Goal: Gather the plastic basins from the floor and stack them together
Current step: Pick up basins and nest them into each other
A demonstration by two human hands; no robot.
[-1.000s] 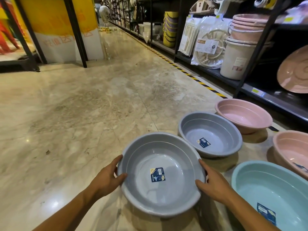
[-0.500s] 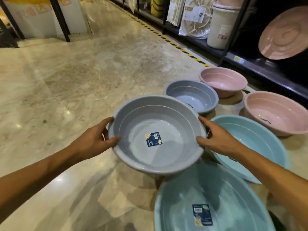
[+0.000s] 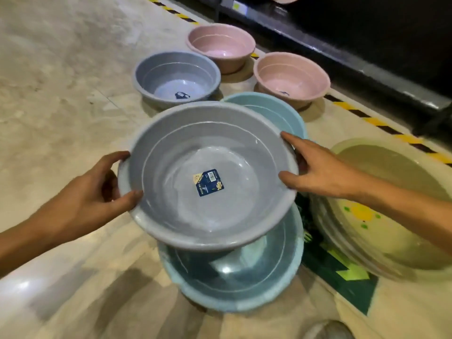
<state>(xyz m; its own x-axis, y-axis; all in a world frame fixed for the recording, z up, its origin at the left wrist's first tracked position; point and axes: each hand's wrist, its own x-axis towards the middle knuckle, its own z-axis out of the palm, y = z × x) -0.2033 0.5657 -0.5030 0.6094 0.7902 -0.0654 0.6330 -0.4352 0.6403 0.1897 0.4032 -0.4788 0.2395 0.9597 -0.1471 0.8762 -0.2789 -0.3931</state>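
I hold a large grey basin (image 3: 208,155) with a blue label in mid-air by its rim. My left hand (image 3: 97,199) grips the left edge, my right hand (image 3: 320,170) the right edge. Directly beneath it a teal basin (image 3: 269,285) rests on the floor, partly hidden. A second teal basin (image 3: 276,111) pokes out behind the held one. Farther back stand a smaller grey basin (image 3: 176,77) and two pink basins (image 3: 220,45) (image 3: 291,77).
A stack of cream-yellow basins (image 3: 391,216) sits on the floor to the right, by a green floor sticker (image 3: 342,270). A black shelf base (image 3: 342,45) and a yellow-black hazard stripe (image 3: 381,123) run along the back right. Marble floor (image 3: 61,81) stretches to the left.
I have carried the grey basin nearer and lower, over the near teal basin. My view has tilted down, and the cream basins have come into view on the right.
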